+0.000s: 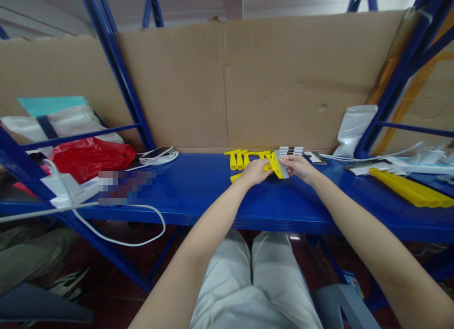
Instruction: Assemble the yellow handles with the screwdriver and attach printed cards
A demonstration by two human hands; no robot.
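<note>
My left hand (256, 173) is closed around a yellow plastic scraper (275, 165) held just above the blue shelf. Against its wide head lies a flat grey metal blade (283, 171). The fingers of my right hand (301, 168) pinch that blade from the right side. Whether the blade is fixed in the head I cannot tell. Behind my left hand stands a row of yellow T-shaped scraper handles (240, 160), partly covered by the hand. Another yellow piece (234, 177) pokes out beside my left wrist. White packs with dark bands (291, 151) lie behind my right hand.
A cardboard wall (276, 83) closes off the back of the blue shelf (202, 187). Long yellow handles (411, 188) lie at the right, near a white plastic bag (354, 130). To the left are a phone (158, 152) on a coiled white cable and a red bag (90, 156).
</note>
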